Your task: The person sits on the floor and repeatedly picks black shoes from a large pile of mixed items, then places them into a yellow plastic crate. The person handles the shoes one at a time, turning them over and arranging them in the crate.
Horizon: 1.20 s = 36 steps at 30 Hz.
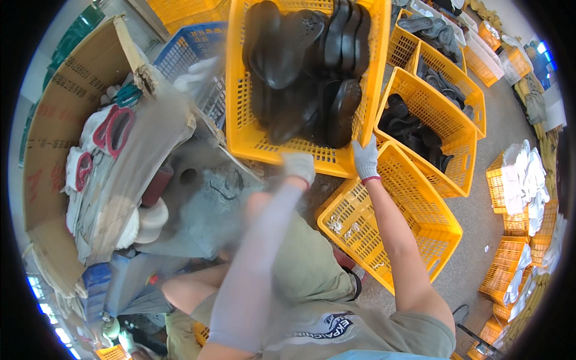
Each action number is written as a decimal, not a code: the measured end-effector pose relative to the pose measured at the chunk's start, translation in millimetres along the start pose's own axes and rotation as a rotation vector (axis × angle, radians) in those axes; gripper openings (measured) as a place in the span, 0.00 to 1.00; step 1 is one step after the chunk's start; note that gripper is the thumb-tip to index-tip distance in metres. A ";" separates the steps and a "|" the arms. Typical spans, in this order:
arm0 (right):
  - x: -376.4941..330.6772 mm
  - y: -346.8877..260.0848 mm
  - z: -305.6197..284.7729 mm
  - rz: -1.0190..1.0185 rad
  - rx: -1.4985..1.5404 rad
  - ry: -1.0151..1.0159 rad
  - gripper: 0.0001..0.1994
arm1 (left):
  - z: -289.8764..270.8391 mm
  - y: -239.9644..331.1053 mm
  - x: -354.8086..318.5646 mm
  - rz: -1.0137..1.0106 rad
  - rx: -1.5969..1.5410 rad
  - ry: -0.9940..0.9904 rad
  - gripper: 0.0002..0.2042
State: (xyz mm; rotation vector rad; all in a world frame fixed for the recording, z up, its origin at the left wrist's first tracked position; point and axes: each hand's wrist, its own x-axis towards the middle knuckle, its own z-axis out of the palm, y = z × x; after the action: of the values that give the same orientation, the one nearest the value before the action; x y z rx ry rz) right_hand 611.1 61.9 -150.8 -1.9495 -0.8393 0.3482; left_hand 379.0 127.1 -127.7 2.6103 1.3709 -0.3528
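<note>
A yellow plastic crate (367, 135) with slotted walls stands in front of me, tilted toward me. It holds several shiny black shoe-shaped pieces (288, 57), stacked in rows. My right hand (365, 159), in a white knit glove with a red cuff, is closed over the crate's near right corner. At the middle of its near rim is my left hand (299, 167), gloved the same way and smeared by motion, with the fingers curled against the edge. Below my right hand sits another yellow crate (414, 204) with small pale scraps on its bottom.
Several more yellow crates with dark pieces (414, 129) line the right. A torn cardboard box (66, 126) holding gloves stands left, beside a grey surface (201, 210) with a hole. Behind it is a blue crate (192, 45). Far right, crates carry white gloves (525, 180).
</note>
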 end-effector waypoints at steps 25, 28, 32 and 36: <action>191.8 -260.7 -25.3 -1.039 -0.841 -0.062 0.19 | -107.0 -35.2 -67.3 0.032 -1.200 -0.004 0.29; 111.9 -295.4 -92.8 -0.932 -0.716 -0.160 0.19 | -171.5 -31.3 -58.5 0.027 -1.234 0.668 0.38; -8.3 -286.8 -122.2 -1.072 -0.677 -0.406 0.23 | -232.8 -5.9 -54.3 0.238 -1.337 0.841 0.45; -46.2 -230.2 -96.1 -0.309 -0.283 -0.496 0.30 | -207.1 4.8 -85.7 0.126 -1.504 0.719 0.38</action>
State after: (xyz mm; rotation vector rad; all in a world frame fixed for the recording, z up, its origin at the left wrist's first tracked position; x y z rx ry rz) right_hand 536.1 38.8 90.5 -1.9735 -1.5624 0.5621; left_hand 362.5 110.8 95.3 1.4334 0.8842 1.2366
